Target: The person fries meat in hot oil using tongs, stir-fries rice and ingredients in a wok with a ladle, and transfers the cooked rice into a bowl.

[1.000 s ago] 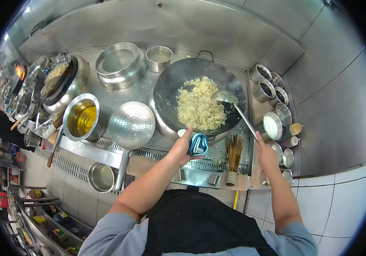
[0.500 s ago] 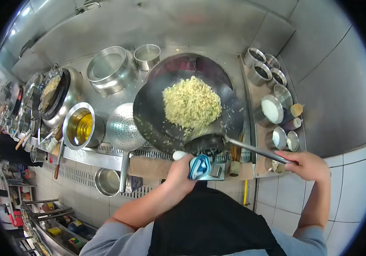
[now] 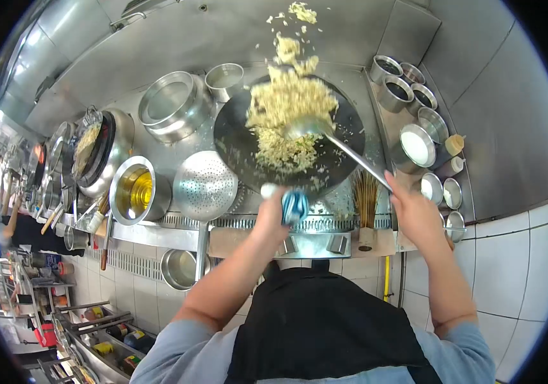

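Observation:
My left hand [image 3: 270, 219] is closed around the near side of the black wok [image 3: 228, 136], with a blue-and-white cloth [image 3: 296, 207] bunched in its grip; the wok's handle is hidden. Fried rice [image 3: 292, 102] is flying up off the far part of the wok, some clumps high against the steel back wall. In my right hand [image 3: 420, 214] is the long handle of a metal ladle [image 3: 357, 157]. Its bowl is up among the rice over the wok, blurred by motion.
To the left stand a perforated strainer [image 3: 206, 185], a pot of yellow oil [image 3: 138, 191] and a large steel pot [image 3: 170, 105]. Steel tubs of seasonings [image 3: 417, 144] line the right shelf. A bamboo brush [image 3: 366, 205] stands near the front edge. Another person [image 3: 31, 227] is far left.
The rice has gone from lying in the wok to being thrown upward. The wok has shifted, and the ladle has swung forward and up with my right hand moving in to the left.

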`<action>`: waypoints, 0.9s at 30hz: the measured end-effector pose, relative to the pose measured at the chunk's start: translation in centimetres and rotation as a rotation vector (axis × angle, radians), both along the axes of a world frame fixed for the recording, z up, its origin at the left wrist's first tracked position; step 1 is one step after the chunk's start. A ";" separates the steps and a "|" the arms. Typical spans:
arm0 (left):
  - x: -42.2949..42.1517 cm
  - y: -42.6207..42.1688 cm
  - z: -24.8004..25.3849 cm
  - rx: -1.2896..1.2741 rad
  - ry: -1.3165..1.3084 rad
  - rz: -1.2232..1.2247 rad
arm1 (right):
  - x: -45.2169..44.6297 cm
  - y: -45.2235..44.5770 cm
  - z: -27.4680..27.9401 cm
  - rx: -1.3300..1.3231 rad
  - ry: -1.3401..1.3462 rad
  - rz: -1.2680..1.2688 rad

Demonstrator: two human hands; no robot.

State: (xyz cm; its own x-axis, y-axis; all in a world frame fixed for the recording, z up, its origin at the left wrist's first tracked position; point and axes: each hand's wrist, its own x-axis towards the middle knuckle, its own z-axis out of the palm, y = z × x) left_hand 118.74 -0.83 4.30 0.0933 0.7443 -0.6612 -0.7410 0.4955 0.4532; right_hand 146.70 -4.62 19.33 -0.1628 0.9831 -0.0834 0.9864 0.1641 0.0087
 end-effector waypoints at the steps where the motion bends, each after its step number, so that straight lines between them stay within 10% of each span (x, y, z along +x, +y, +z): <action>1: -0.4 1.8 0.7 0.026 -0.069 -0.134 | 0.4 -0.5 0.3 -0.081 -0.041 -0.041; 7: 1.7 3.9 -2.8 0.029 -0.090 -0.012 | 1.5 -2.0 3.4 -0.260 -0.024 -0.039; 12: 1.8 -5.3 7.0 -0.120 -0.152 -0.048 | 2.1 -1.3 7.5 -0.426 0.055 0.107; 19: 1.0 -6.6 -7.1 -0.128 0.014 -0.081 | -3.3 2.1 -2.2 -0.152 0.038 -0.041; 24: -0.3 -6.2 7.0 -0.196 -0.010 -0.040 | 1.2 2.4 5.6 -0.504 0.226 0.119; 27: -0.3 -0.9 3.9 -0.060 -0.031 -0.027 | -0.6 4.2 0.0 -0.296 0.104 0.073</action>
State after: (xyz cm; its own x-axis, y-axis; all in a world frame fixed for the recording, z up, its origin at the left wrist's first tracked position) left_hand 118.48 -1.73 8.22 0.1340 0.7002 -0.7012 -0.7399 0.5414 0.3992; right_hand 146.13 -0.47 19.30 -0.2545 0.9042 -0.3430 0.9651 0.2147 -0.1502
